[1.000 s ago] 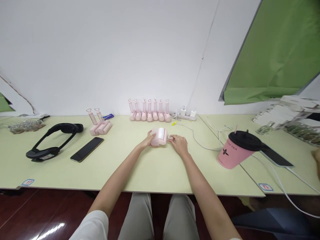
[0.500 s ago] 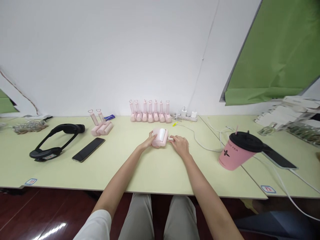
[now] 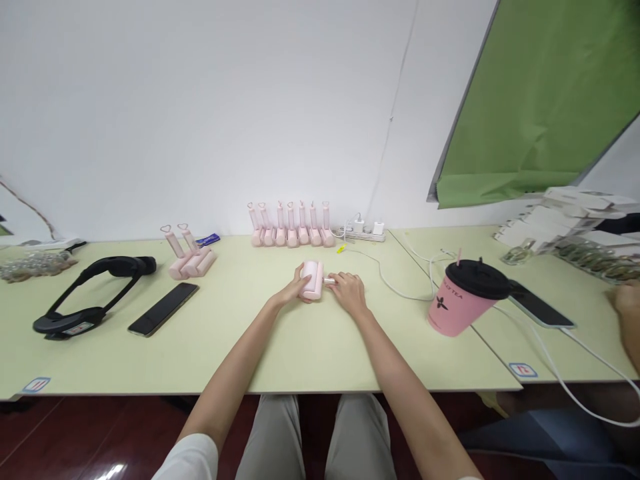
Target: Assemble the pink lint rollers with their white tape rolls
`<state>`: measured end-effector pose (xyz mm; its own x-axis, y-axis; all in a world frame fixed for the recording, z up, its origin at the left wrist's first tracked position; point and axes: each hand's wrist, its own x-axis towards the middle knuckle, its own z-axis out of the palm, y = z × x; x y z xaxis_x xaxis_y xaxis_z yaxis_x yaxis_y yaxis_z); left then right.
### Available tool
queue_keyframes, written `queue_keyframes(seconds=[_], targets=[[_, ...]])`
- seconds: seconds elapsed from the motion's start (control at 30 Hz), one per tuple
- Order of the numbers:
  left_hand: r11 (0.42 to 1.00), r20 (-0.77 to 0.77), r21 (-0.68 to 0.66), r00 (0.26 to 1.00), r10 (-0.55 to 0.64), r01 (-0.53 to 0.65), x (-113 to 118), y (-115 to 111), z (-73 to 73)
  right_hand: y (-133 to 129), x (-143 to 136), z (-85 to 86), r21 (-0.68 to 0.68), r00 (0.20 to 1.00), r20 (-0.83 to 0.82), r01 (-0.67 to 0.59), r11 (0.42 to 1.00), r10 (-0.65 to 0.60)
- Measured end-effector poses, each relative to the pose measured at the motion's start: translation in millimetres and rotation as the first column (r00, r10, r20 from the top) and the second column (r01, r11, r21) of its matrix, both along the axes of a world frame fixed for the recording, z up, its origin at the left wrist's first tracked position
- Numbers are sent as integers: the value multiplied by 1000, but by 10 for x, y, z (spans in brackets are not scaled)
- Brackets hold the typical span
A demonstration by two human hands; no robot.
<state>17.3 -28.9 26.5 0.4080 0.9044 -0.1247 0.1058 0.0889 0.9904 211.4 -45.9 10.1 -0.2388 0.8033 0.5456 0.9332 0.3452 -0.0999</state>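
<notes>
My left hand (image 3: 291,291) is wrapped round a pale pink rounded device (image 3: 313,275) made of side-by-side cylinder shapes, low over the table in front of me. My right hand (image 3: 351,291) closes its fingers on a small pale tube (image 3: 330,281) at the device's right side. The fingers cover most of that tube, so I cannot tell whether it is joined to the device. Behind, along the wall, stands a row of several matching pink devices (image 3: 291,235) with upright tubes, some topped by heart-shaped loops. Two more pink devices (image 3: 193,262) stand to the left.
A phone (image 3: 164,309) and a black headset (image 3: 95,273) lie at left. A white power strip (image 3: 367,235) with chargers sits by the wall, its cable running right. A pink cup (image 3: 457,307) stands near another phone (image 3: 537,305). Another person's hand (image 3: 629,313) shows at far right.
The pink device has been turned in my left hand, so its glossy light panel faces differently. My right hand stays at its side. The view has swung slightly right, and another person's hand has appeared.
</notes>
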Motion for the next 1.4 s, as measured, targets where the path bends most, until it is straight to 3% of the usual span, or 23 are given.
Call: queue_keyframes(seconds=[0.13,0.2,0.27,0.37,0.43,0.53,0.63,0.77,0.93,1.07,1.2,1.3,1.4], targets=[[1000,-133,6,991,2,-1,46,-31,-52,3,36,-4,11,1000,0,-7,1000,7],[985,-248,156,963,107,-70,57,-51,-58,14,43,-9,16,1000,-12,-12,1000,12],[905,-376,406,879,293,-127,76,-92,-37,27,41,-14,24,999,-40,-8,1000,9],[721,-450,686,724,522,-93,127,-203,6,36,35,-16,32,996,-88,-2,999,4],[657,-479,754,697,533,16,169,-289,-3,29,30,-9,39,995,-99,-17,999,21],[607,-569,766,665,484,214,219,-366,-93,5,19,9,59,995,-73,-68,996,72],[575,-611,766,607,508,289,232,-342,-187,-17,14,26,78,994,-50,-96,992,100],[517,-652,748,608,453,417,201,-259,-176,-23,27,40,92,992,-62,-102,991,108],[493,-710,701,568,417,515,167,-336,-84,-20,11,30,72,985,-120,-113,991,121],[471,-707,704,587,394,532,121,-429,-26,-21,-22,-8,22,978,-184,-100,995,102],[492,-703,702,613,360,515,27,-393,73,-49,-62,-4,-19,974,-220,-61,998,55],[508,-663,725,669,335,465,-47,-357,105,-126,-113,55,58,986,-150,-65,996,73],[561,-590,756,723,361,336,-161,-334,81,-232,-183,114,238,996,-48,-64,969,78]])
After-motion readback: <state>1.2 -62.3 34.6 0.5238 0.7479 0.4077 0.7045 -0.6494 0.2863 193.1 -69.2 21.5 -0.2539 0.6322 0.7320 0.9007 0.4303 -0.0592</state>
